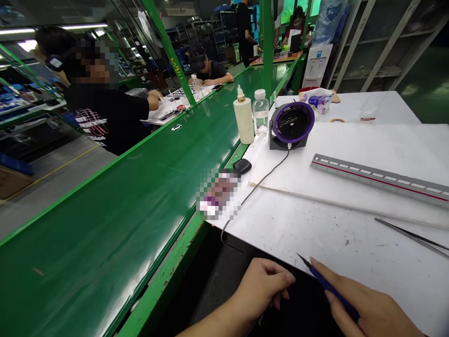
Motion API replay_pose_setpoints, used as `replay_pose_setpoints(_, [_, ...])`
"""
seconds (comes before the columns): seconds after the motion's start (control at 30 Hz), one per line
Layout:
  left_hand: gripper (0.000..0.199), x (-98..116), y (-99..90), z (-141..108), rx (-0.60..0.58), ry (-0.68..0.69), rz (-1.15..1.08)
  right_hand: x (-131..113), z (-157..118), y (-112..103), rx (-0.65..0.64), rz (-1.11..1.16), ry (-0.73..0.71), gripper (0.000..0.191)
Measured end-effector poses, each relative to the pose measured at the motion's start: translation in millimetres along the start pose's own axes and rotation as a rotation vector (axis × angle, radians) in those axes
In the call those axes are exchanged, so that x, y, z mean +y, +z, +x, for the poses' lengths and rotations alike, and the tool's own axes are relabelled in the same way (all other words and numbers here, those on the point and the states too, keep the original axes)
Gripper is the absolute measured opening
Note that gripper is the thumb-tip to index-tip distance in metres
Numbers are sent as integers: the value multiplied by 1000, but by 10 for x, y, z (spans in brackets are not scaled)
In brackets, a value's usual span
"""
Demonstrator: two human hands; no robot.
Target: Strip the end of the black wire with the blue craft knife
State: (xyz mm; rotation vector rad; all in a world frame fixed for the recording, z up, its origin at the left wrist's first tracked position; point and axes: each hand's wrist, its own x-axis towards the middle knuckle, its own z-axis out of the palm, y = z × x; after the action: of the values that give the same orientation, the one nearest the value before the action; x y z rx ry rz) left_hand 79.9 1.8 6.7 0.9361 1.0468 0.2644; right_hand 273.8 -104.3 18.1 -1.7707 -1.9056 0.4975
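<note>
— Head view first: what do the person's hands have?

— The right hand [368, 309] grips a pair of blue tweezers [328, 285] near the front edge of the white table [315, 224], tips pointing up and left. The left hand [261, 285] sits just beside those tips, fingers curled in with thumb and forefinger pinched together – whether anything tiny is between them is too small to tell.

— What else lies about?

— A second pair of thin tweezers [410, 236] lies to the right on the table, a long grey ruler [379, 178] behind it on a white board. Farther back stand a round purple-rimmed lamp [292, 124], its cable [259, 182] trailing toward the table's edge, a cream bottle [243, 119] and a clear bottle [261, 112]. A green conveyor belt [140, 187] runs along the left, where co-workers sit.

— What could go wrong?

— Likely the sharp tips: they sit so near the left fingers that a slip could prick them. Both hands work right at the table's edge above a dark gap, so a small part let go would probably drop out of sight. An elbow could also snag the loose cable and tug the lamp.
</note>
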Motion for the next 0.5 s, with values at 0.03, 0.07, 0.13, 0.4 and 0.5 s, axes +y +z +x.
replay_pose_setpoints(0.03, [30,-12,24,10,16,2,-22,-14,19,-14,-21,1,-20,51])
replay_pose_setpoints(0.07, [30,-22,49,19,37,3,-41,-35,39,-31,-32,-1,-29,51])
replay_pose_setpoints(0.13, [30,-36,94,31,69,-4,-79,-83,73,-64,-27,-9,-18,52])
replay_pose_setpoints(0.4, [28,5,172,33,61,-15,-125,-130,83,-117,-28,-12,-8,52])
replay_pose_setpoints(0.5, [28,33,184,30,86,-20,-109,-115,63,-110,-15,-9,-6,53])
